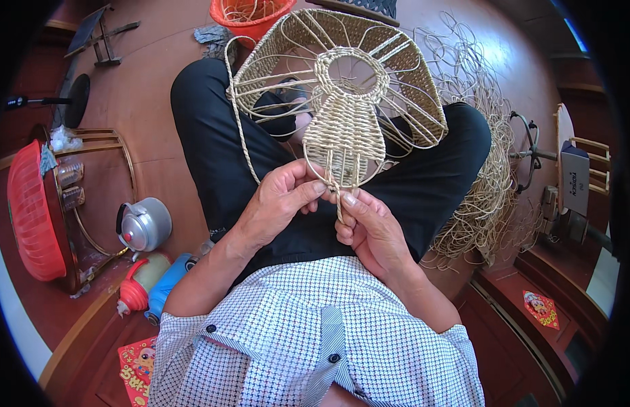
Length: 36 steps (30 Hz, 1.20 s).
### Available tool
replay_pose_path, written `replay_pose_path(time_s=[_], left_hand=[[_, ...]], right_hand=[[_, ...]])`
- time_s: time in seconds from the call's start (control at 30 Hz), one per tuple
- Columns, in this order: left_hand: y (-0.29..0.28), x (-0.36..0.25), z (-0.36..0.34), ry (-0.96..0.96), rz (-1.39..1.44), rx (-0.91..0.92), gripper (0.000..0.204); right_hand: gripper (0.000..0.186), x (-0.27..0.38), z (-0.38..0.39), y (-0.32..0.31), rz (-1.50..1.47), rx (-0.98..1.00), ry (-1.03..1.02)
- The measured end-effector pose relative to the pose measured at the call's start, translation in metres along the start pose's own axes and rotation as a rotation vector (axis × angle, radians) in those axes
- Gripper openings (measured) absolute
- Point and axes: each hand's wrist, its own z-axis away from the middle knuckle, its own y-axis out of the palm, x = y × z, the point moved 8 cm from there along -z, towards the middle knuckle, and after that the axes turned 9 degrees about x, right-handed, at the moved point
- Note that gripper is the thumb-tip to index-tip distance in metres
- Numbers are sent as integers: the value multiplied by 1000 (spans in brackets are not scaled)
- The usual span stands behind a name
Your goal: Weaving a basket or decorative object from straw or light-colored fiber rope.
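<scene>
A half-woven basket [345,125] of straw-coloured cord on a wire frame rests across my lap, its near end toward me. It has a round ring in the middle, a woven panel below it and a woven wall at the far side. My left hand [281,200] pinches the cord and wire at the basket's near rim. Close beside it, my right hand [366,224] grips a short twisted length of cord [340,207] hanging below that rim. Another twisted cord [239,129] runs loose down the basket's left side to my left hand. The fingertips partly hide the crossing.
A big tangle of loose cord [478,197] lies on the floor at right. An orange tub [252,20] stands at the far side. At left are a grey kettle [145,225], a red basin [33,210] on a stand and a blue container [169,285].
</scene>
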Motion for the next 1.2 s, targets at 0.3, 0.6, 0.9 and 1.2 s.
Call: replay_pose_path(time_s=[0.3, 0.6, 0.9, 1.2], left_hand=[[-1, -10, 0, -44, 28, -9, 21], [-4, -8, -1, -98, -23, -51, 19], [0, 10, -4, -143, 240, -69, 23], [12, 18, -12, -95, 575, 150, 23]], right_hand=[[22, -1, -12, -18, 294, -36, -19], [19, 33, -30, -22, 1055, -151, -472], [18, 44, -31, -19, 1072, -193, -655], [23, 60, 8, -38, 651, -294, -706]])
